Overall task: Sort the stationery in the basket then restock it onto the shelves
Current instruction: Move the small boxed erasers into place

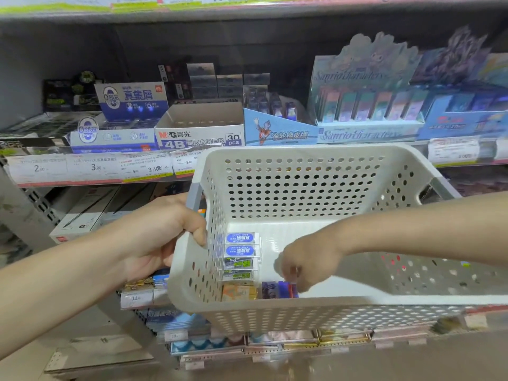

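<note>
A white perforated basket (302,193) is held in front of the shelves. My left hand (165,229) grips its left rim. Along the basket's left wall lie two blue-labelled erasers (240,244), two green-labelled erasers (238,268) and an orange packet (238,292). Beside them at the near wall stand dark blue eraser packs (275,289). My right hand (308,264) reaches down into the basket, its fingers curled at the top of the dark blue packs; motion blur hides whether they pinch one.
The shelf (93,171) behind carries a blue-and-white eraser box (132,101), an open M&G 4B eraser box (199,127), a light blue cartoon box (279,130) and a Sanrio display (365,105). Price tags line the shelf edge. Lower shelves (247,345) hold more stock.
</note>
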